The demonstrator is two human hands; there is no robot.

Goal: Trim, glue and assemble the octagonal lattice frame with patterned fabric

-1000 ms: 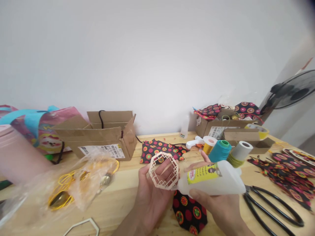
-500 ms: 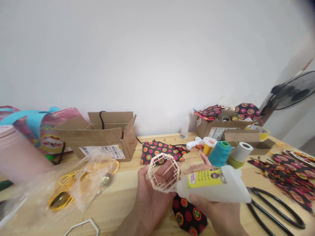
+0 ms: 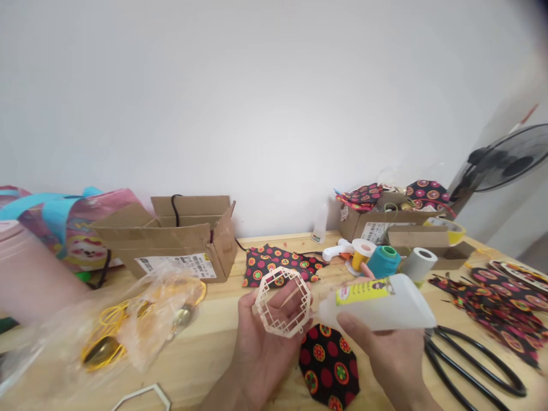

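My left hand (image 3: 268, 348) holds an octagonal wooden lattice frame (image 3: 262, 311) upright, fingers behind its open middle. In my right hand (image 3: 385, 354) a white glue bottle (image 3: 381, 311) with a yellow label lies tipped on its side. Its narrow nozzle points left and meets or nearly meets the frame's right edge; I cannot tell whether glue comes out. Below the bottle, an octagonal black fabric piece (image 3: 329, 368) with red and orange flower prints rests on the table. A plain thin wooden frame (image 3: 148, 391) shows partly at the bottom edge.
Black-handled scissors (image 3: 479, 357) and patterned fabric scraps (image 3: 483, 311) lie at right. Behind the bottle stand thread spools (image 3: 384, 262) and a white glue gun (image 3: 338, 250). Left are a cardboard box (image 3: 171, 240), a plastic bag with yellow cord (image 3: 145, 325) and a pink cylindrical container (image 3: 36, 279).
My right hand has raised the glue bottle slightly, and its nozzle now sits higher along the frame's right edge. More of the fabric octagon shows. The left hand barely moved.
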